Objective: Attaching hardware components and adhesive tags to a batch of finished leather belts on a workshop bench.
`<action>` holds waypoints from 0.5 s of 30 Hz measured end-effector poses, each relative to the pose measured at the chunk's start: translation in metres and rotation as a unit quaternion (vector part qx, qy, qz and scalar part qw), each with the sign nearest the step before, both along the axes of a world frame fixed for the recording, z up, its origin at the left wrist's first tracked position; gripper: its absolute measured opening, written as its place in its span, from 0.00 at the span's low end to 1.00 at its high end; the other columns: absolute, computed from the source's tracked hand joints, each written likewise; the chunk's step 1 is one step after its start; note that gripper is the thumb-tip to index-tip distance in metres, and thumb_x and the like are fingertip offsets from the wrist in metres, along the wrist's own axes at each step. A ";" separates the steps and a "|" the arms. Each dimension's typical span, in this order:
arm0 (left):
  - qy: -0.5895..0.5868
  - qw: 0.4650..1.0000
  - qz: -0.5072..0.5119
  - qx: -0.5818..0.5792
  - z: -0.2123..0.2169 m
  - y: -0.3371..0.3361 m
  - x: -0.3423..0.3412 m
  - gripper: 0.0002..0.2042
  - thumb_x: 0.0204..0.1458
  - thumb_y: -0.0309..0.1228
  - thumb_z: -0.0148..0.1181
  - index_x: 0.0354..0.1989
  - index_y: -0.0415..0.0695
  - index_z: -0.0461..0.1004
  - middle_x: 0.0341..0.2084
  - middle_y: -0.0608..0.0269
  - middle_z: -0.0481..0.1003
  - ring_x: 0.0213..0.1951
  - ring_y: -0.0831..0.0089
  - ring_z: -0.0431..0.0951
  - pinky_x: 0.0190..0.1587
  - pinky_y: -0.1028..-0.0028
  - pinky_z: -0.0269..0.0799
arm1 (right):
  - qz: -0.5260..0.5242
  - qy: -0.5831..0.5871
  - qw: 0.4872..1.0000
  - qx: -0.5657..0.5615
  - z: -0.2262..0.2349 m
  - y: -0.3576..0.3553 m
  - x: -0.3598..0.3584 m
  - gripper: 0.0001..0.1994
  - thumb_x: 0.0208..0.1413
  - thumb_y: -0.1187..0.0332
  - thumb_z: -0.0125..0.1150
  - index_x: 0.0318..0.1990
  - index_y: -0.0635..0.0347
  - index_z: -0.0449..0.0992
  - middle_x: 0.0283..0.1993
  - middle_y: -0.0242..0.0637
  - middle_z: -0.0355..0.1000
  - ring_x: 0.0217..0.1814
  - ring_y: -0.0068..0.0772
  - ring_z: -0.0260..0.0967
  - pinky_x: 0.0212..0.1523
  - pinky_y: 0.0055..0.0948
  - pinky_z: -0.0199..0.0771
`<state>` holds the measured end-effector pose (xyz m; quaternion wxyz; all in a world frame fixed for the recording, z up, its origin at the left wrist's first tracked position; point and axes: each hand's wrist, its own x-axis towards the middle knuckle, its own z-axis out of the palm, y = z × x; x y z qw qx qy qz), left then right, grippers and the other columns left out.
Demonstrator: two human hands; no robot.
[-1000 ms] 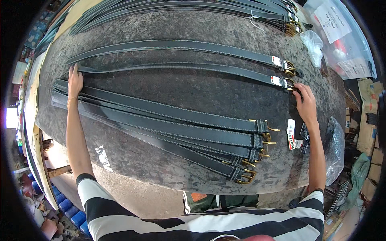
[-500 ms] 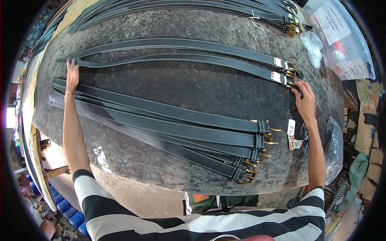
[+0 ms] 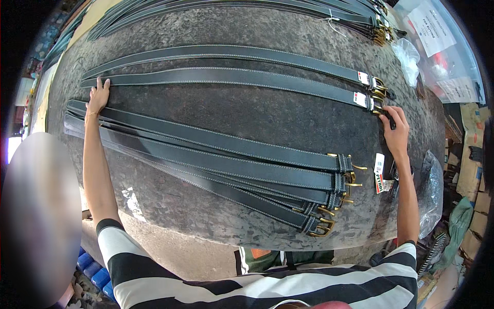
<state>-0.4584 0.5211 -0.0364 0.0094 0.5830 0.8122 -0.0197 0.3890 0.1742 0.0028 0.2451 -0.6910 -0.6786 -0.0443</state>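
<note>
Two rows of dark grey belts with pale edge stitching lie across the table, the nearer belt [image 3: 226, 76] running between my hands. My left hand [image 3: 99, 95] lies on its folded left end, open with the fingers apart. At the other end my right hand [image 3: 397, 131] is closed on a small black piece [image 3: 392, 123] beside the brass buckle [image 3: 378, 108]; its exact kind I cannot tell. White labels [image 3: 360, 99] mark the belts near the buckles. Closer to me, a fanned pile of similar belts [image 3: 221, 154] lies with brass buckles [image 3: 325, 227] to the right.
A tied bundle of belts [image 3: 247, 9] lies along the far edge. At right are a clear plastic bin [image 3: 455, 62], a crumpled clear bag [image 3: 406, 62], loose card tags [image 3: 379, 172] and plastic wrap [image 3: 431, 195]. A blurred shape [image 3: 41, 216] fills the lower left.
The nearer belt now lies flatter and wider to view at its left end. My left fingers have gone from gripping that end to spreading on it. The blurred shape has appeared at lower left.
</note>
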 end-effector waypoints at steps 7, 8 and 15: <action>-0.013 0.997 0.063 0.037 0.009 0.002 0.043 0.38 0.64 0.65 0.32 0.79 0.60 0.46 0.77 0.47 0.47 0.77 0.47 0.45 0.70 0.30 0.38 | -0.014 -0.010 1.000 0.022 -0.005 -0.002 0.001 0.10 0.61 0.74 0.65 0.49 0.63 0.78 0.49 0.44 0.74 0.50 0.46 0.75 0.50 0.36 0.74; -0.015 0.996 0.073 0.048 0.010 0.002 0.045 0.37 0.64 0.65 0.31 0.78 0.60 0.47 0.77 0.47 0.47 0.77 0.48 0.46 0.70 0.30 0.38 | -0.019 -0.011 1.000 0.017 -0.005 -0.002 -0.001 0.11 0.61 0.75 0.64 0.50 0.63 0.78 0.49 0.44 0.74 0.51 0.47 0.74 0.51 0.36 0.74; -0.029 0.994 0.042 0.095 0.014 -0.005 0.047 0.43 0.62 0.67 0.36 0.76 0.48 0.53 0.73 0.39 0.54 0.76 0.46 0.50 0.71 0.37 0.46 | -0.038 0.005 0.999 0.033 -0.009 0.003 -0.002 0.10 0.63 0.73 0.63 0.51 0.64 0.76 0.50 0.44 0.74 0.53 0.45 0.74 0.55 0.37 0.73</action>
